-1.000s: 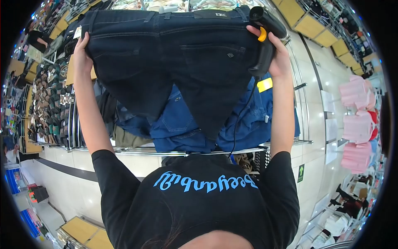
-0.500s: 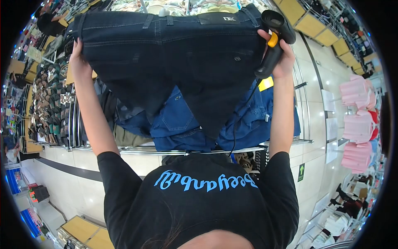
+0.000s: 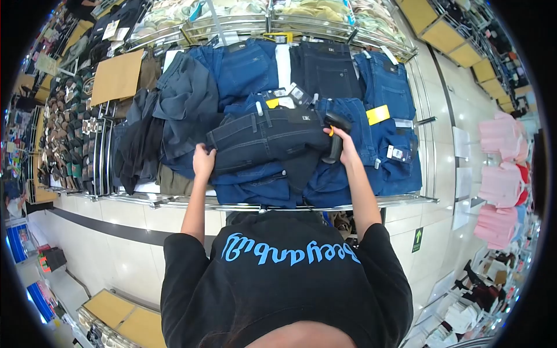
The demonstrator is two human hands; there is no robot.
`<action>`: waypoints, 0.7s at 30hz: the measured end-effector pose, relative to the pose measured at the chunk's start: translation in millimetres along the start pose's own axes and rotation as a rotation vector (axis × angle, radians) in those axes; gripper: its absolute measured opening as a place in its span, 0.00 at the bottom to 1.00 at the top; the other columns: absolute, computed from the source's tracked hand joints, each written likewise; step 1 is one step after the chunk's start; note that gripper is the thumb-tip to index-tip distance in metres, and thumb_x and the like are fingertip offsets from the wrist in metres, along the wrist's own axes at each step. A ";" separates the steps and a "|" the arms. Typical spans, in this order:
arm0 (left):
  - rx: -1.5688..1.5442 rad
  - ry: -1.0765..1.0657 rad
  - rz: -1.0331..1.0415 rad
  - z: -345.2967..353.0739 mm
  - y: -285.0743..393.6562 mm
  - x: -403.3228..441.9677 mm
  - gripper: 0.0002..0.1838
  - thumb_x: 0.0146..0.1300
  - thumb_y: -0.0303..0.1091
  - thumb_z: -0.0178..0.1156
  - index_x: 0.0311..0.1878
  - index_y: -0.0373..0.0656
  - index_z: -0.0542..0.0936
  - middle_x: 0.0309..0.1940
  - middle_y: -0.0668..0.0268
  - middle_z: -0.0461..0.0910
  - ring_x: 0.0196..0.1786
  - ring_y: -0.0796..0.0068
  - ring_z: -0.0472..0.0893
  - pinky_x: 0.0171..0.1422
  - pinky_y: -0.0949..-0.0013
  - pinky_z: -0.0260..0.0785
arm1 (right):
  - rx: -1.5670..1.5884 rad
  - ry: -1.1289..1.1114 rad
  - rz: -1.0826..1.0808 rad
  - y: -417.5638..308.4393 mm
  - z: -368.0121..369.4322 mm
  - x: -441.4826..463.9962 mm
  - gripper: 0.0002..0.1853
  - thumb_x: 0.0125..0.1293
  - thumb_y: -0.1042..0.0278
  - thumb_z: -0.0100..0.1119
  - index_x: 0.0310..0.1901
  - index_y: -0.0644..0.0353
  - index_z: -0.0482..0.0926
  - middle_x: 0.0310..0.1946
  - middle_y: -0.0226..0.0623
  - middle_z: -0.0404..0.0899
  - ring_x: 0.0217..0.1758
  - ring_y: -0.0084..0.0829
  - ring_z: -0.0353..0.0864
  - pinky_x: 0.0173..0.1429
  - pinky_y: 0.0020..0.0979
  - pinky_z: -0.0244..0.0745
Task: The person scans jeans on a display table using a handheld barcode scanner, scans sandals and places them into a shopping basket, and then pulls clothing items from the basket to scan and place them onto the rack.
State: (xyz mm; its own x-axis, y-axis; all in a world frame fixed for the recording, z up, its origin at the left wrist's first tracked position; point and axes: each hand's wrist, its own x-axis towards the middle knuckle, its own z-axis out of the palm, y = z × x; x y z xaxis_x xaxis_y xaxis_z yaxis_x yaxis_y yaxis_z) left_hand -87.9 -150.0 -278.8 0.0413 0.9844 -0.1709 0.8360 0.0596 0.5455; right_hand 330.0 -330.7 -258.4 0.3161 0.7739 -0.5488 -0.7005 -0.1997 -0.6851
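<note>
A pair of dark jeans (image 3: 264, 139) with a "DK" waistband patch is stretched between my hands, low over the heap of denim on the rack. My left hand (image 3: 204, 161) is closed on the left edge of these jeans, fingers curled round the cloth. At their right end, my right hand (image 3: 347, 146) is wrapped round a black handheld barcode scanner (image 3: 335, 145) with a yellow trigger. That hand also seems to pinch the jeans' right edge, though the scanner partly hides the contact. Blue jeans (image 3: 255, 188) lie just beneath the dark pair.
The metal rack (image 3: 429, 168) carries several folded jeans, including a dark pair (image 3: 328, 69) at the back. A cardboard sheet (image 3: 118, 77) stands at the left. Sandals (image 3: 67, 133) fill a display beyond it. Pink clothes (image 3: 500, 174) hang across the aisle at right.
Both hands have come down and closer together, lowering the dark jeans from a raised, spread position onto the denim heap. The scanner stays in my right hand.
</note>
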 end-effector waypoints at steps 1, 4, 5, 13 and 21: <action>0.086 0.231 0.180 -12.4 34.0 -16.9 0.24 0.51 0.32 0.63 0.53 0.40 0.73 0.44 0.54 0.77 0.49 0.54 0.75 0.54 0.58 0.66 | 0.075 -0.017 -0.015 5.5 1.5 -8.9 0.18 0.63 0.60 0.55 0.52 0.60 0.73 0.44 0.40 0.82 0.46 0.33 0.80 0.52 0.34 0.75; 0.013 0.412 0.554 -34.1 97.9 -35.4 0.21 0.50 0.25 0.58 0.51 0.42 0.75 0.46 0.56 0.74 0.51 0.54 0.72 0.56 0.57 0.64 | 0.149 -0.048 -0.108 1.0 10.5 -47.8 0.19 0.64 0.60 0.53 0.54 0.60 0.72 0.44 0.40 0.81 0.48 0.34 0.79 0.53 0.34 0.75; -0.078 0.293 0.601 -30.3 109.6 -36.2 0.18 0.52 0.24 0.58 0.49 0.41 0.76 0.45 0.57 0.75 0.51 0.55 0.72 0.55 0.58 0.64 | 0.124 -0.058 -0.116 -0.5 10.9 -55.1 0.20 0.64 0.60 0.52 0.54 0.60 0.71 0.44 0.40 0.81 0.49 0.32 0.77 0.56 0.33 0.72; -0.148 -0.121 1.032 32.8 213.3 -47.3 0.18 0.53 0.38 0.65 0.47 0.45 0.80 0.49 0.63 0.78 0.57 0.60 0.71 0.62 0.61 0.62 | 0.061 -0.076 -0.218 4.9 -1.1 -60.6 0.20 0.60 0.61 0.54 0.52 0.60 0.74 0.43 0.39 0.82 0.47 0.25 0.72 0.55 0.26 0.63; 0.018 -0.158 1.181 55.4 183.5 -41.1 0.10 0.45 0.31 0.67 0.31 0.45 0.77 0.39 0.65 0.76 0.59 0.59 0.70 0.64 0.56 0.60 | -0.182 0.042 -0.229 24.1 8.2 -75.0 0.18 0.59 0.59 0.58 0.46 0.63 0.77 0.43 0.36 0.82 0.50 0.24 0.71 0.59 0.27 0.59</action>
State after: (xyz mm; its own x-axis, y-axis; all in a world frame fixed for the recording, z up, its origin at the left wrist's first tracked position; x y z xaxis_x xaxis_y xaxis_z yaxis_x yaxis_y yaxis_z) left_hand 94.2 -188.7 -217.2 0.8563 0.3976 0.3296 0.2431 -0.8733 0.4221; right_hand 284.1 -388.7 -229.8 0.4816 0.7866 -0.3865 -0.4824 -0.1302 -0.8662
